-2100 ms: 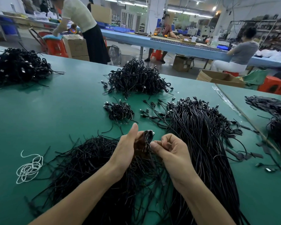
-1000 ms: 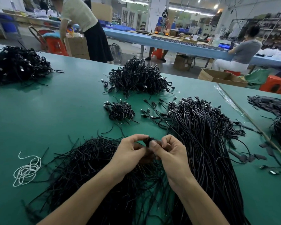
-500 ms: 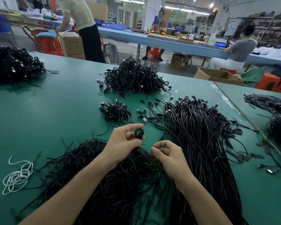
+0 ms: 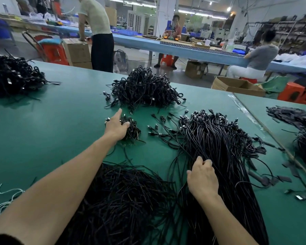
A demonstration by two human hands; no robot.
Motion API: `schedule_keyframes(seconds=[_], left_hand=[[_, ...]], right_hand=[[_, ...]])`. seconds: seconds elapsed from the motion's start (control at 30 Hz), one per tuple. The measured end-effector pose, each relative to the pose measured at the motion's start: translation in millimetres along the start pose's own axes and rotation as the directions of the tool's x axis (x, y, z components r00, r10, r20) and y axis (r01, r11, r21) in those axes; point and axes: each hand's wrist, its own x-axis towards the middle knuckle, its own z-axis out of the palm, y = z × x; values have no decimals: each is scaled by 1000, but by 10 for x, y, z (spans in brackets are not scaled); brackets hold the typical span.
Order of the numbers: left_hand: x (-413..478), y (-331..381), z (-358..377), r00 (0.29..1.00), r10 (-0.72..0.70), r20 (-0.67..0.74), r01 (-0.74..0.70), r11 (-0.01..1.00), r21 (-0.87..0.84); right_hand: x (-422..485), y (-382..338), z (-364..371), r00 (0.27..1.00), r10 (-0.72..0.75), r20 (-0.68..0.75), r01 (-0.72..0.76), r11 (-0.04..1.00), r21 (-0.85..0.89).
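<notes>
Left hand (image 4: 116,127) has swung out to the small coil pile (image 4: 133,131) at mid-frame, fingers spread, likely adding one more.
Right hand (image 4: 202,177), lower right, pinches strands of the loose cables (image 4: 219,147) on the bench (image 4: 51,129); next, tease one free.

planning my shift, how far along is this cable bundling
Done: a big heap of coiled cables and a small pile. In hand: the left hand touches the small pile; the right hand curls into the loose cables. Left: that whole loose bundle.
</notes>
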Motion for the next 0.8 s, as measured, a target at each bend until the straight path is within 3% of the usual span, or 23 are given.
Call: schedule_keyframes(seconds=[0.17, 0.3, 0.37, 0.43, 0.5, 0.57, 0.67, 0.8], left_hand=[[-208, -28, -57, 978, 205, -41, -203, 977, 61], [-584, 40, 49, 943, 332, -4, -331, 942, 60], [-775, 103, 151, 909, 408, 85, -411, 911, 20], [-935, 168, 281, 846, 486, 221, -492, 870, -30], [-1063, 228, 413, 787, 512, 344, -532, 845, -41], [-1125, 274, 512, 776, 504, 379, -516, 853, -78], [-1148, 343, 526, 843, 514, 156, -496, 856, -144], [-1065, 340, 337, 891, 433, -140, -454, 868, -203]], right_hand=[[67, -21, -39, 998, 47, 37, -46, 998, -36], [84, 25, -84, 999, 37, -27, -32, 987, 159], [69, -7, -150, 996, -35, -84, 61, 945, 321], [9, -103, -274, 990, -128, -62, 140, 798, 587], [-131, -216, -418, 952, -301, 56, 122, 541, 832], [-273, -262, -527, 873, -485, 45, 210, 458, 864], [-448, -215, -650, 816, -573, -72, 348, 389, 853], [-544, -41, -814, 888, -396, -234, 362, 287, 887]])
